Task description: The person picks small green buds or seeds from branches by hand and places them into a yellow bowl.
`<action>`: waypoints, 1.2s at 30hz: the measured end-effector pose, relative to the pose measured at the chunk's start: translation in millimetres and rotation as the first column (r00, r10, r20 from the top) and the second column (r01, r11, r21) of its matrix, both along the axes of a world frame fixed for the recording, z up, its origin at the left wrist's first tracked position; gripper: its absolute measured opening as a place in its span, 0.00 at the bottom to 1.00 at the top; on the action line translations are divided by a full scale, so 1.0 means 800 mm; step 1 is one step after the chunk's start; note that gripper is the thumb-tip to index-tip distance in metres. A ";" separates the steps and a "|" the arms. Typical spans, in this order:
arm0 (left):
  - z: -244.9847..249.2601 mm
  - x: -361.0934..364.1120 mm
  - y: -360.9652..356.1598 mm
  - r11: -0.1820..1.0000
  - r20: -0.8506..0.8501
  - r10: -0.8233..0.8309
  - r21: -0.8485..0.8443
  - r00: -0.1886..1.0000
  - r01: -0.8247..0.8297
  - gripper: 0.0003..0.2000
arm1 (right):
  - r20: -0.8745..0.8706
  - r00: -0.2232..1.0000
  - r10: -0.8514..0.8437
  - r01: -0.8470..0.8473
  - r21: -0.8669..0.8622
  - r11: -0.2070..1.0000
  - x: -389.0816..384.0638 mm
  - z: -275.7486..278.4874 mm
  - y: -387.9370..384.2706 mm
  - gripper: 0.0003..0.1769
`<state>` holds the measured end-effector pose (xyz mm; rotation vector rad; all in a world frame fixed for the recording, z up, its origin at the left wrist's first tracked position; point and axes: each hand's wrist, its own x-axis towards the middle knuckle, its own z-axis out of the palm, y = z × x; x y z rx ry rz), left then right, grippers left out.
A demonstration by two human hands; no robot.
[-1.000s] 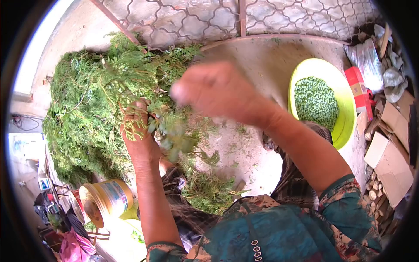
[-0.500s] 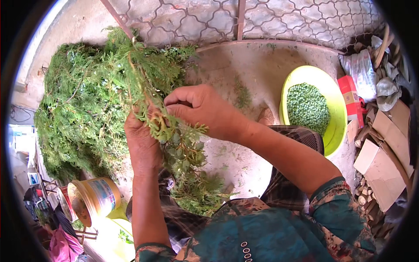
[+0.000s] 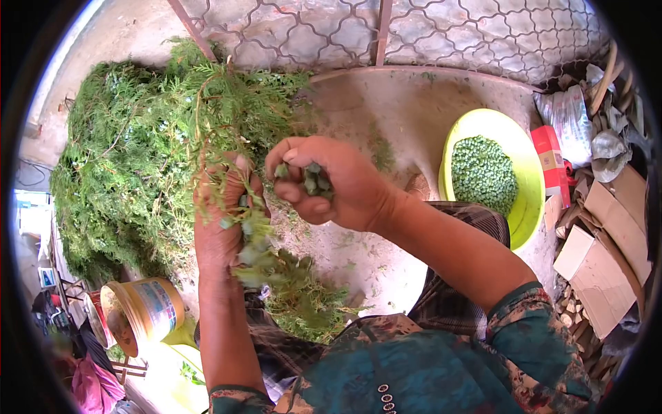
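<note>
My left hand (image 3: 219, 231) is closed round a leafy evergreen branch (image 3: 256, 241) that hangs down past my wrist, its lower part smeared by motion. Just to the right, my right hand (image 3: 348, 183) is turned palm up with curled fingers. Several small green cones (image 3: 317, 181) lie in its palm, and one more shows near the thumb and fingertips. The two hands are close together but apart. Behind my left hand rises a big heap of cut evergreen branches (image 3: 131, 165).
On the right, a yellow-green basin (image 3: 529, 207) holds many green cones (image 3: 483, 169). Beside it are a red box (image 3: 550, 155) and cardboard (image 3: 600, 276). A yellow bucket (image 3: 155, 310) lies tilted at lower left. Wire mesh (image 3: 455, 34) runs along the back. More sprigs (image 3: 303, 310) lie between my knees.
My right hand has come off the branch and turned over, showing green cones in its palm. The branch in my left hand has swung and shifted slightly.
</note>
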<state>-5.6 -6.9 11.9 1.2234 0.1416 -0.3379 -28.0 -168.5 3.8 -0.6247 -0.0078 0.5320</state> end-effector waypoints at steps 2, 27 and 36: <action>-0.005 0.003 0.002 0.996 0.111 0.060 0.056 0.992 -0.066 0.06 | 0.082 0.996 -0.029 0.046 -0.209 0.977 -0.005 -0.003 0.007 0.08; 0.000 0.006 0.026 0.940 0.209 0.024 0.329 0.978 -0.094 0.07 | 0.018 0.906 -0.422 0.416 0.138 0.899 0.045 -0.002 -0.075 0.05; -0.018 0.016 0.015 0.942 0.116 0.141 0.289 0.983 -0.169 0.11 | 0.578 0.802 -0.148 0.534 -0.584 0.612 0.007 -0.009 0.005 0.13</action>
